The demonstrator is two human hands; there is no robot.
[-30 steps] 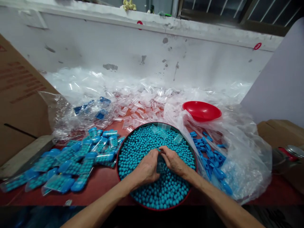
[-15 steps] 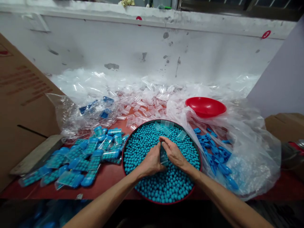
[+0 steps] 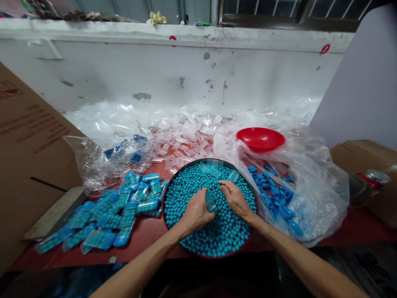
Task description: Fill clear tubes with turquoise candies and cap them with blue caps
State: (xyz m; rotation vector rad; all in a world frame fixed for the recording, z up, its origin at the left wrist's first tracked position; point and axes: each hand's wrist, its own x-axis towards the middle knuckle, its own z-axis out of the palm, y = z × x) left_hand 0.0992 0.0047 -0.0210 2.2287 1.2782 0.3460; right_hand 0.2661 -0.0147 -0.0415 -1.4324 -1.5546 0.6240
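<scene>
Left hand [image 3: 197, 210] curls around a clear container [image 3: 210, 202] over the beads [image 3: 198, 176]; right hand [image 3: 236, 200], fingers loosely bent, appears unladen, palm inward, just beside.

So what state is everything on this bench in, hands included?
Left hand: closed around the clear container.
Clear container: held, tilted.
Right hand: above the beads, apart from the container; grip unclear.
Round tub: uncovered, full of beads.
Turquoise beads: loose.
Blue-capped containers: bead-filled, piled.
Red bowl: upright.
Blue plastic pieces: loose, heaped.
</scene>
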